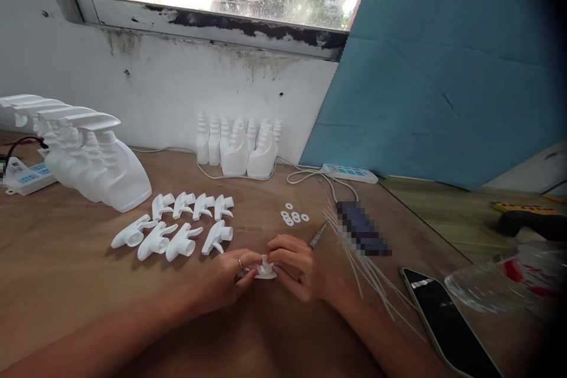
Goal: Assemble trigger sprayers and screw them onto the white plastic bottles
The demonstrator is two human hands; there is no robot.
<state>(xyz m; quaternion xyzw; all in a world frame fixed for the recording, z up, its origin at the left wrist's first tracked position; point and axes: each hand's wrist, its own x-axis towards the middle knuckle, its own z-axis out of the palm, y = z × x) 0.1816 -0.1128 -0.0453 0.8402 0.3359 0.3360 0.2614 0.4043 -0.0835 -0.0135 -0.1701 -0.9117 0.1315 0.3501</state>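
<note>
Now my left hand (237, 270) and right hand (295, 267) pinch 1 white piece (264, 269), probably steadying it; 8 spray heads (181, 242) lie nearby, likely for easy reach.

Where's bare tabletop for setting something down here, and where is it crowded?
Bare tabletop lies between the spray heads and left forearm, and between those heads and the white washers. Crowded: right of the right hand, with thin tubes, phone, bottle.

Eight loose spray heads (180, 243); two power strips (349, 173); perhaps six or seven washers (295, 217).
</note>
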